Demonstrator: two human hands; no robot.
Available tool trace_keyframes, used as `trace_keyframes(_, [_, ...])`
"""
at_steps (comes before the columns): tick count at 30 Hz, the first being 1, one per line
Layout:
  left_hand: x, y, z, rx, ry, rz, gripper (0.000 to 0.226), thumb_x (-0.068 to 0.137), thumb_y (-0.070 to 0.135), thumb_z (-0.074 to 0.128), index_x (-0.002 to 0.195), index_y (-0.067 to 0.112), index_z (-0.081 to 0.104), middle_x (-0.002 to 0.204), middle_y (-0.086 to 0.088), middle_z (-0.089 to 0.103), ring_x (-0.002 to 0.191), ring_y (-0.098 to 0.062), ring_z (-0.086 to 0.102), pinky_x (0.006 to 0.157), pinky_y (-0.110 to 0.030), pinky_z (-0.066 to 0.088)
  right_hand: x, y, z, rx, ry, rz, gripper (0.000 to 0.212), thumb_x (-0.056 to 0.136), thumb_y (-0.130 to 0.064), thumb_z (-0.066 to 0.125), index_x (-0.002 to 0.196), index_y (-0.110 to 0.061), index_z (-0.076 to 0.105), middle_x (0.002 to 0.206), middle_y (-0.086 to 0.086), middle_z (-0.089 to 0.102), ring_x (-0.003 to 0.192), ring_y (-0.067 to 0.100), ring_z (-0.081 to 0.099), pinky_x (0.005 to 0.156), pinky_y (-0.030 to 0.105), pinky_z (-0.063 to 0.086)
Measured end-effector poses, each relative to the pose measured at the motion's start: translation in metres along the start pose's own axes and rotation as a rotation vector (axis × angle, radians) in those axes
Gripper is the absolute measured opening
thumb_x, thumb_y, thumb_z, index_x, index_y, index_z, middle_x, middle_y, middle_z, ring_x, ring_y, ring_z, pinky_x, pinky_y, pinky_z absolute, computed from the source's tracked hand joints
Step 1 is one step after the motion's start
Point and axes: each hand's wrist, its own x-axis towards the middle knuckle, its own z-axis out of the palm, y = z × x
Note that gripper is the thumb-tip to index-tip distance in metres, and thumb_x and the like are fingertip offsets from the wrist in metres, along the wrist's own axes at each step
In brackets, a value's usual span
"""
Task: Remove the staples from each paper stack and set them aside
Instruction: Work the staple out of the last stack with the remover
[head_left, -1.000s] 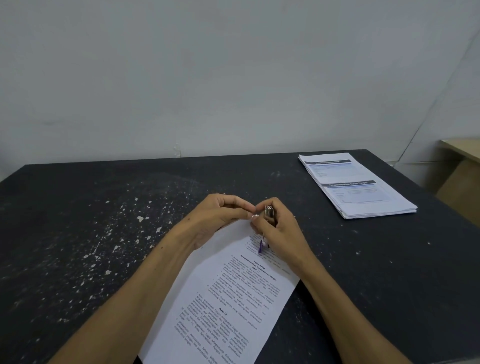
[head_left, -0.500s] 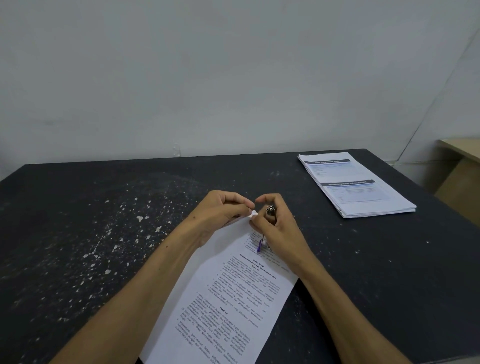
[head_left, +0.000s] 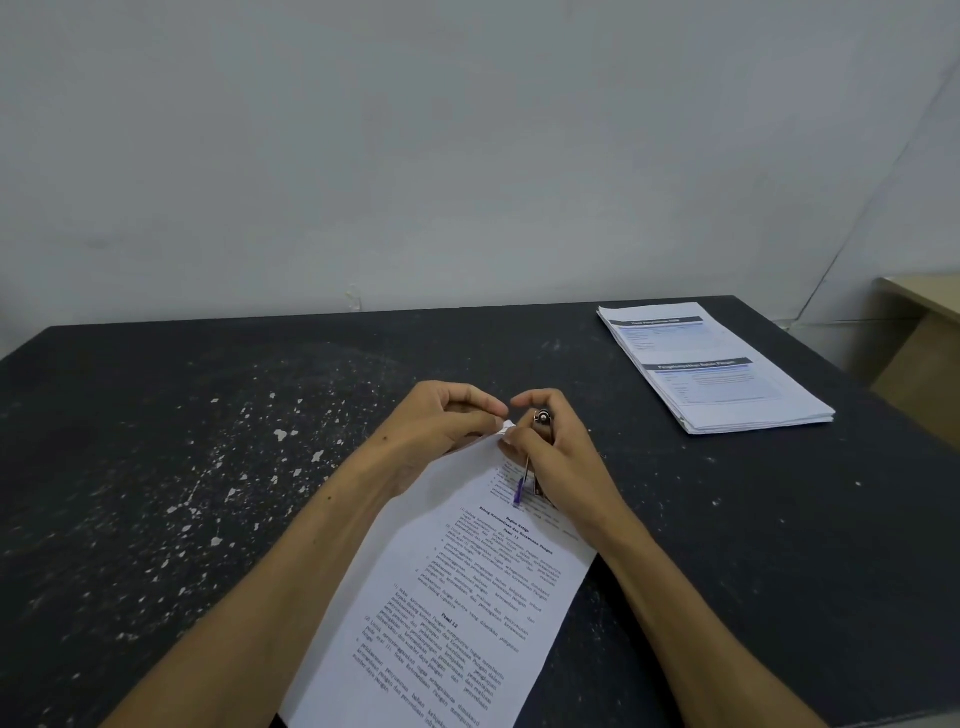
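Note:
A stapled stack of printed pages (head_left: 467, 587) lies slanted on the black table in front of me. My left hand (head_left: 441, 421) pinches the stack's far corner, which curls up white between the two hands. My right hand (head_left: 561, 457) grips a small metal tool (head_left: 540, 423) with a purple tip (head_left: 518, 491), held against that same corner. The staple itself is hidden by my fingers.
A second pile of printed papers (head_left: 711, 369) sits at the table's far right. The black table (head_left: 156, 467) has white paint specks on its left half. A white wall stands behind it. A beige desk (head_left: 924, 332) stands beyond the right edge.
Both hands have shifted slightly away from me along the stack's corner, and the corner now lifts a little higher between the fingers.

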Motion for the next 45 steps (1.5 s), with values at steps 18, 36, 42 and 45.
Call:
trace_keyframes(18, [-0.001, -0.007, 0.005, 0.076, 0.028, 0.130, 0.014, 0.090, 0.005, 0.076, 0.101, 0.013, 0.079, 0.093, -0.006, 0.079, 0.090, -0.017, 0.076, 0.079, -0.022, 0.059, -0.001, -0.004, -0.003, -0.022, -0.023, -0.072, 0.028, 0.100, -0.009, 0.057, 0.117, -0.032, 0.059, 0.085, -0.003, 0.067, 0.091, 0.026, 0.071, 0.085, 0.048, 0.060])
trace_keyframes(36, [0.006, -0.020, -0.005, 0.081, 0.255, 0.204, 0.014, 0.087, 0.017, 0.081, 0.097, 0.027, 0.083, 0.095, 0.014, 0.079, 0.092, -0.003, 0.072, 0.086, -0.024, 0.055, 0.003, -0.002, -0.004, 0.183, -0.028, 0.169, 0.023, 0.098, -0.019, 0.049, 0.116, -0.029, 0.039, 0.104, 0.010, 0.059, 0.075, 0.025, 0.071, 0.074, 0.042, 0.058])
trace_keyframes(42, [0.011, -0.027, -0.003, -0.035, 0.222, 0.045, 0.013, 0.087, 0.019, 0.081, 0.098, 0.027, 0.083, 0.098, 0.009, 0.080, 0.100, -0.019, 0.074, 0.090, -0.036, 0.061, 0.007, -0.007, -0.009, 0.057, -0.138, 0.255, 0.022, 0.095, -0.024, 0.055, 0.111, -0.027, 0.039, 0.111, 0.013, 0.062, 0.074, 0.019, 0.069, 0.074, 0.043, 0.056])
trace_keyframes(45, [0.013, -0.029, -0.003, -0.044, 0.187, 0.014, 0.013, 0.088, 0.018, 0.080, 0.097, 0.026, 0.084, 0.100, 0.006, 0.080, 0.101, -0.022, 0.074, 0.092, -0.040, 0.061, 0.009, -0.010, -0.011, 0.029, -0.145, 0.212, 0.017, 0.099, -0.015, 0.060, 0.115, -0.019, 0.055, 0.111, 0.009, 0.068, 0.078, 0.015, 0.075, 0.072, 0.030, 0.057])
